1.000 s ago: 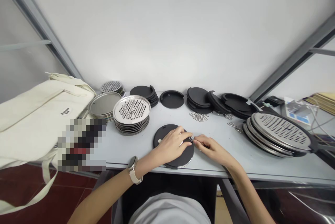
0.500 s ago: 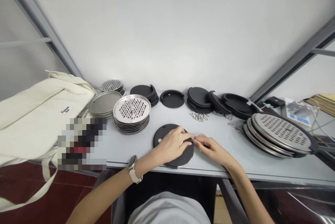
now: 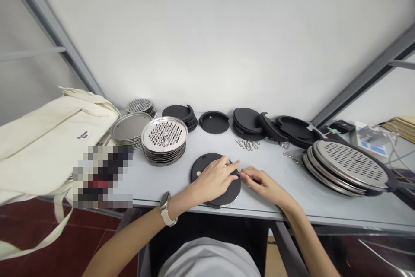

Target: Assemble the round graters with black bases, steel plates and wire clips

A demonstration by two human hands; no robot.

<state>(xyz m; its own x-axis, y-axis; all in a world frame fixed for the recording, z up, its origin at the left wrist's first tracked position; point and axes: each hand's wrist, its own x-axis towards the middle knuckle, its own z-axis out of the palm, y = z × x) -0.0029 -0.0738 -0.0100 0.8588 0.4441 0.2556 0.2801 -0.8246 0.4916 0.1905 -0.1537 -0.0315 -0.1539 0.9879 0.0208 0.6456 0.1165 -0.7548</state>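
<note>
A round black disc (image 3: 212, 199) with a metal edge showing at its lower right lies flat near the front of the table. My left hand (image 3: 215, 179) rests over it, index finger and thumb spread apart toward its right edge. Just between those fingertips, a small metal wire clip (image 3: 238, 171) sits at the disc's rim. My right hand (image 3: 264, 187) pinches the clip's outer end between thumb and index finger. Exactly how the clip meets the disc is hidden by the fingers.
Round grater plates (image 3: 164, 134) stand stacked on the left, beside plain metal discs (image 3: 130, 125). Black round holders (image 3: 214, 122) line the back. Loose wire clips (image 3: 248, 144) lie behind my right hand. Stacked perforated discs (image 3: 352, 162) are at right, a cream bag (image 3: 48, 138) at left.
My left index finger has lifted slightly from the wire clip, so more of the clip shows. My right hand keeps its pinch in nearly the same place.
</note>
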